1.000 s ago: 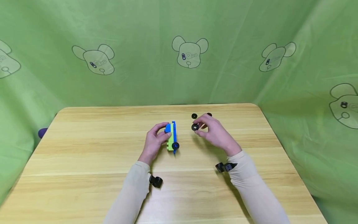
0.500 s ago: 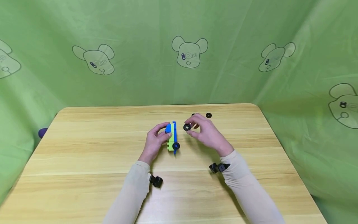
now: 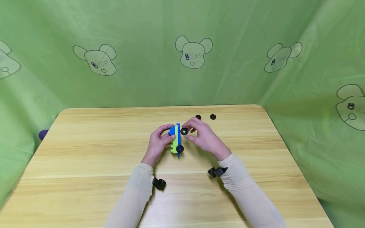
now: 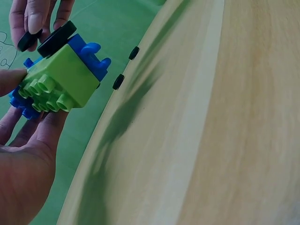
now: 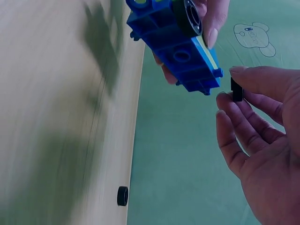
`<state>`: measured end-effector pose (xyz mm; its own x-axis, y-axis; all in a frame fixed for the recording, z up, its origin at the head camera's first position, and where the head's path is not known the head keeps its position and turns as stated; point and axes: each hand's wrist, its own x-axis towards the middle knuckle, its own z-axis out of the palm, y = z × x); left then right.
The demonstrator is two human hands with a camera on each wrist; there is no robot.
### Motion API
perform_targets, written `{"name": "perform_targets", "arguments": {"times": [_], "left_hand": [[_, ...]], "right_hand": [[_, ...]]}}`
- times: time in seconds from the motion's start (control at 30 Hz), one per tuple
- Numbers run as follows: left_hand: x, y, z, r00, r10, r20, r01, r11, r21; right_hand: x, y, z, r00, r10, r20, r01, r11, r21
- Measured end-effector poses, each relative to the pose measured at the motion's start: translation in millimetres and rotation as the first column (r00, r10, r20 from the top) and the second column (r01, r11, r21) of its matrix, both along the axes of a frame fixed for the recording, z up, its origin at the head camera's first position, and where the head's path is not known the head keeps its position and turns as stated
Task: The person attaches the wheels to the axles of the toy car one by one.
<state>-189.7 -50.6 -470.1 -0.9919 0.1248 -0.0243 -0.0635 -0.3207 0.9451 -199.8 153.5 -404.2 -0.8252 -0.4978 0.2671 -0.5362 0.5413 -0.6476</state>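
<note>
A toy car of green and blue building blocks is held on its side by my left hand, thumb on one face and fingers behind. One black wheel is fitted at its near end; the blue underside faces right. My right hand pinches a loose black wheel between thumb and fingertips, close beside the car's far end. In the right wrist view a small gap shows between that loose wheel and the blue chassis.
Two more black wheels, one and another partly behind my right hand, lie near the far edge of the wooden table. A green curtain printed with bear heads hangs behind and at the sides.
My right hand has moved left with the pinched wheel, from well apart to right beside the car. My left hand and the car have hardly shifted.
</note>
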Motion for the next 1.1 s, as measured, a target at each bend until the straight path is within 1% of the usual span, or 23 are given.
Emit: {"name": "perform_targets", "arguments": {"times": [0.2, 0.37, 0.5, 0.67, 0.87, 1.1], "left_hand": [[0.1, 0.4, 0.0, 1.000, 0.004, -0.018, -0.004, 1.000, -0.011], [0.7, 1.3, -0.7, 0.999, 0.006, -0.034, -0.007, 1.000, -0.030], [1.3, 1.4, -0.1, 0.999, 0.000, -0.035, -0.001, 1.000, -0.014], [1.6, 0.6, 0.9, 1.000, -0.011, -0.019, 0.011, 1.000, 0.009], [1.7, 0.3, 1.0, 1.000, -0.010, -0.018, 0.010, 1.000, 0.000], [2.4, 0.5, 0.9, 0.999, -0.014, -0.033, 0.015, 1.000, 0.016]], "right_hand": [[-0.9, -6.5, -3.0, 1.000, 0.001, -0.027, -0.001, 1.000, 0.006], [-0.3, -10.4, -5.6, 0.999, 0.004, -0.033, -0.004, 1.000, 0.007], [0.7, -12.2, -7.0, 0.999, 0.007, -0.050, -0.007, 1.000, 0.000], [-0.1, -13.1, -8.1, 0.997, 0.005, -0.074, -0.005, 1.000, 0.003], [0.0, -14.2, -8.3, 0.998, 0.002, -0.067, -0.002, 1.000, 0.000], [0.8, -15.5, -9.0, 0.997, 0.005, -0.074, -0.005, 1.000, -0.004]]}}
